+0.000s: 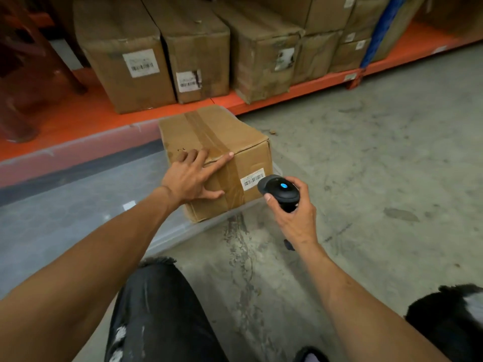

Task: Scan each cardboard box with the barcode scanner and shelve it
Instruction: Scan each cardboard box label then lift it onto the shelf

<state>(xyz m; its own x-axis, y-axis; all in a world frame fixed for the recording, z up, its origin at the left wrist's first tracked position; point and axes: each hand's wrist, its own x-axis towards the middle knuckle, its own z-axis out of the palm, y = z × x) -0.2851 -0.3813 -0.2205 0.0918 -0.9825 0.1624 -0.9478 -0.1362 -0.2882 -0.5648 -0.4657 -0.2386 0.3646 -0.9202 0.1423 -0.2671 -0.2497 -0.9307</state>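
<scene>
left hand (192, 176): my fingers spread flat on the box (214, 158)
right hand (294, 212): gripping scanner (279, 190), aimed at the label (253, 178)
box: on clear bin lid (78, 205), by shelf (300, 87)

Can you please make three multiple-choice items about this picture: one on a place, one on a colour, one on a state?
1. Where is the white label on the near cardboard box?
A. on its top
B. on the side facing the scanner
C. under the left hand

2. What colour is the shelf beam?
A. orange
B. green
C. white

3. What is the right hand doing?
A. resting flat on the floor
B. lifting the box
C. gripping the barcode scanner

Answers: 1 B, the label sits on the box's side by the scanner's head. 2 A, the beam under the shelved boxes is orange. 3 C, its fingers wrap the scanner's handle.
</scene>
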